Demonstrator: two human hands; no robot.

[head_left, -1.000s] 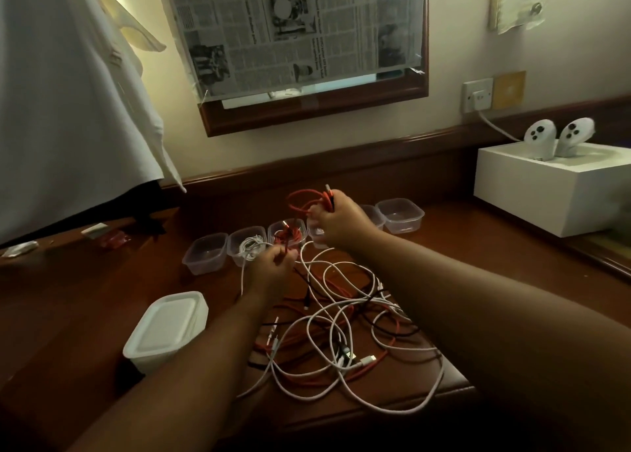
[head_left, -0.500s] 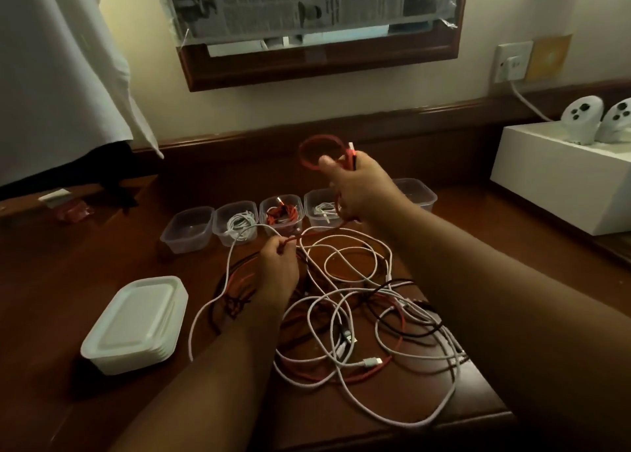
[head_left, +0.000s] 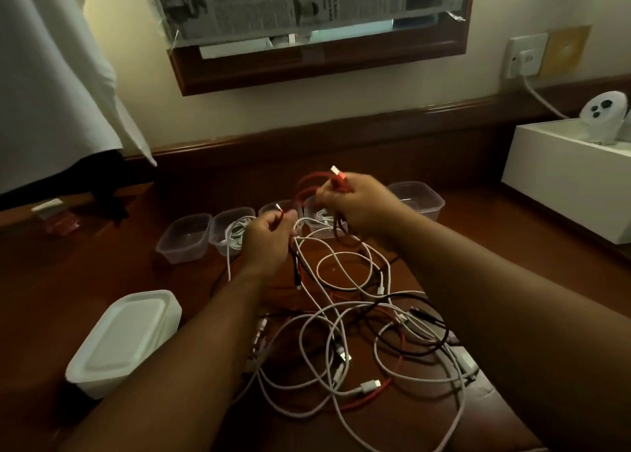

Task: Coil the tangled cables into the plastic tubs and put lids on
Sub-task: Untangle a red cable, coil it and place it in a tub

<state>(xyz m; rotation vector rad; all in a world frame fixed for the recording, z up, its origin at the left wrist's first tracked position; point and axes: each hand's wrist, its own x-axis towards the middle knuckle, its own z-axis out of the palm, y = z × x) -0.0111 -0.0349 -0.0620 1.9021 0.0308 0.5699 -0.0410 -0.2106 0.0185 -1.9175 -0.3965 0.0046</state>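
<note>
Your right hand (head_left: 358,209) grips a coiled red cable (head_left: 307,188) above the row of clear plastic tubs (head_left: 186,238), its fingers curled round the loops with one plug standing up at the top. Your left hand (head_left: 269,236) pinches the cable's other plug end between thumb and fingertips, just left of the coil. Two of the tubs hold white cable. A tangle of white, red and black cables (head_left: 358,332) lies on the desk (head_left: 51,281) nearer you. A stack of white lids (head_left: 126,339) sits near left.
</note>
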